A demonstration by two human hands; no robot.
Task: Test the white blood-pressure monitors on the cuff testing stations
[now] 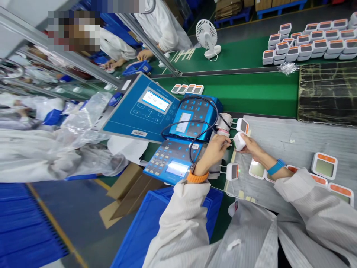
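My right hand [251,146] is closed around a small white monitor unit [239,141] with an orange edge. My left hand [216,148] pinches something small at that unit's side, too small to name, close to a white cylinder [224,123] with black cables running to a blue test instrument [192,117]. A second unit [243,125] sits just beyond my fingers. A third unit [232,171] lies below my left wrist on thin tubes. An orange band is on the left wrist, a blue band on the right.
A large blue console [139,108] and a blue keypad unit [173,160] stand to the left. Finished units [325,165] lie on the grey mat at right. Several stacked units [306,46] and a white fan [208,37] sit across the green belt. Other people work at the back left.
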